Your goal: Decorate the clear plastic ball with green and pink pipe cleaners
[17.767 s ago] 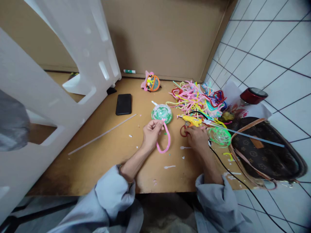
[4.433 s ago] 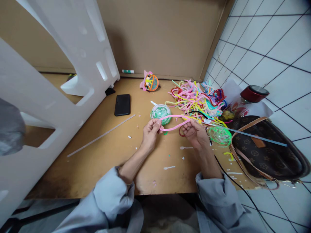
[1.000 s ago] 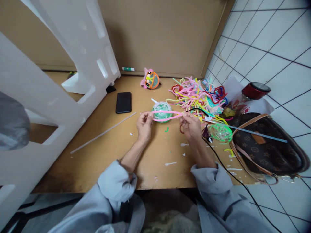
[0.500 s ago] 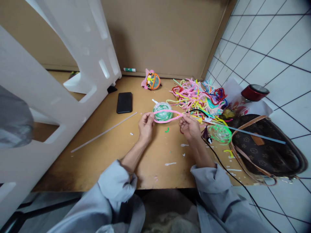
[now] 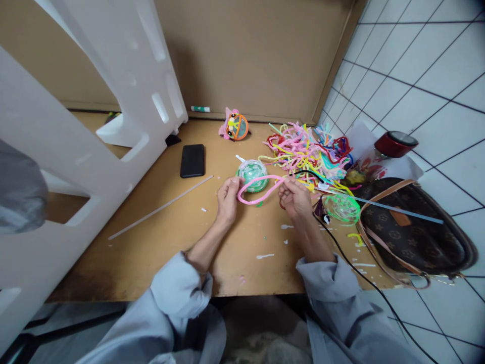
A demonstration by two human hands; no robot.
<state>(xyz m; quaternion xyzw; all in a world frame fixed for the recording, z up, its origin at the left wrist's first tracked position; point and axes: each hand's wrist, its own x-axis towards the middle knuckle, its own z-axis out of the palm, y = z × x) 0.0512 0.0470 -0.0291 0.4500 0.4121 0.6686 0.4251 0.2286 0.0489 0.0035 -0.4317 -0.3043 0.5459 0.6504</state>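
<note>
The tan table (image 5: 242, 253) bears pipe cleaners (image 5: 299, 147) and a stick (image 5: 161, 207).

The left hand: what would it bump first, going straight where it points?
Apart from the pink loop right beside it, the left hand would probably meet the green-and-white round thing first; height is unclear, so it might pass above.

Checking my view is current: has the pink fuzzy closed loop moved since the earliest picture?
Yes: up the view and slightly right. Against the shiny green-and-white round disc, the pink loop now crosses its lower part.
</note>
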